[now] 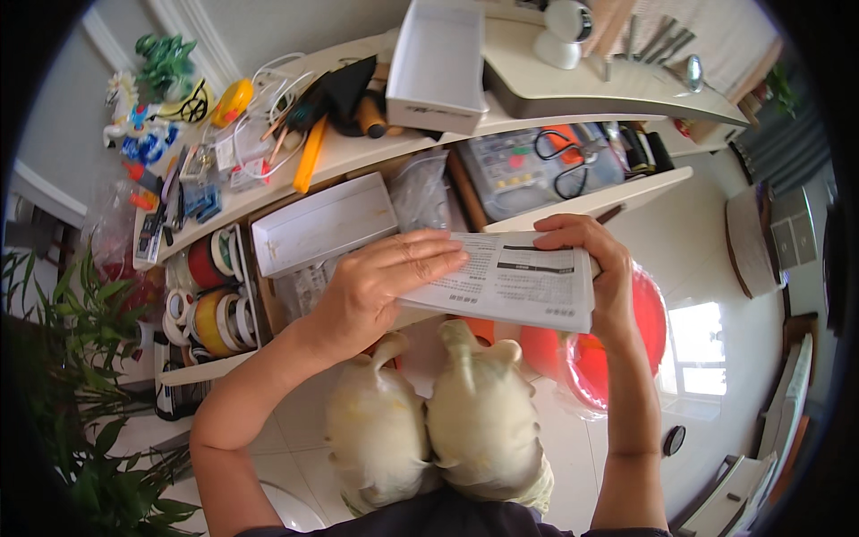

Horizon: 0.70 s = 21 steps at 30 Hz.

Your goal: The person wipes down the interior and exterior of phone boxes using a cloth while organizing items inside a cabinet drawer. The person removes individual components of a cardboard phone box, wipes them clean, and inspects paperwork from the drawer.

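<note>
Above my knees I hold a stack of folded printed sheets (520,285), bearing small text and a dark-banded table. My right hand (594,262) grips its right end, thumb and fingers wrapped round the edge. The fingers of my left hand (382,275) lie extended across the left end of the top sheet; its thumb is hidden. Just beyond the sheets is a pulled-out drawer with a white box tray (325,225) and a clear plastic bag (421,188). To their right sits a clear plastic organizer case (510,168) under black-handled scissors (564,164).
Tape rolls (218,315) fill the left drawer. On the desktop are an open white box (436,64), a yellow utility knife (311,154), cables, figurines and a white camera (564,33). A red bin (644,329) with a plastic liner stands right of my knees. Leafy plants (100,463) edge the left.
</note>
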Each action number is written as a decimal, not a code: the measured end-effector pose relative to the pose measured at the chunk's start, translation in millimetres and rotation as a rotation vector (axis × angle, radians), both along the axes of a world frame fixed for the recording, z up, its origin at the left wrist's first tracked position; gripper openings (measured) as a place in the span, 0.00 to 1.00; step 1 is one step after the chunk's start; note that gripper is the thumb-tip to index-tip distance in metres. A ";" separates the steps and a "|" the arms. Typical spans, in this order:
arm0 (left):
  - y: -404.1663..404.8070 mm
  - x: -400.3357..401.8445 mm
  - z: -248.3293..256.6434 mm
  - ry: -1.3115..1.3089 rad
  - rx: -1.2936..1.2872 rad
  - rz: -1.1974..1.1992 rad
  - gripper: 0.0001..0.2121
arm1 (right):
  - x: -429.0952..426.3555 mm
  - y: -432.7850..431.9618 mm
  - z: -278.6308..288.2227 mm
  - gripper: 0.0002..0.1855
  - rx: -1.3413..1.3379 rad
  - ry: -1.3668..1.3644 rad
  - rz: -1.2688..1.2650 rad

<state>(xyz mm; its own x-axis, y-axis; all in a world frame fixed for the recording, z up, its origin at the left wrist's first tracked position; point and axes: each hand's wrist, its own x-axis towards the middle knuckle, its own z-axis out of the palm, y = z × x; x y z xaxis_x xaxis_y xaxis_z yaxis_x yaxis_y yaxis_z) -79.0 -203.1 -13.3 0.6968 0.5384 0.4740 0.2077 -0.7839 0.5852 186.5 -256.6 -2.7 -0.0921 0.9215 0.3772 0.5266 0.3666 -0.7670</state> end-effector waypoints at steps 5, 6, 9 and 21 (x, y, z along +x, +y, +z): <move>7.1 24.6 -15.2 -0.417 -0.758 0.040 0.27 | 27.6 -38.5 -1.0 0.16 0.610 -0.274 -0.286; 9.4 32.1 -11.0 -0.511 -1.093 -0.047 0.27 | 35.2 -45.6 -3.4 0.16 0.658 -0.305 -0.280; 12.0 61.1 -10.9 -0.517 -1.569 -0.185 0.30 | 45.5 -64.9 -4.0 0.17 0.739 -0.358 -0.268; -18.8 129.9 -1.0 -0.533 -1.413 -0.295 0.13 | 79.2 -110.8 14.8 0.21 0.175 0.419 -0.898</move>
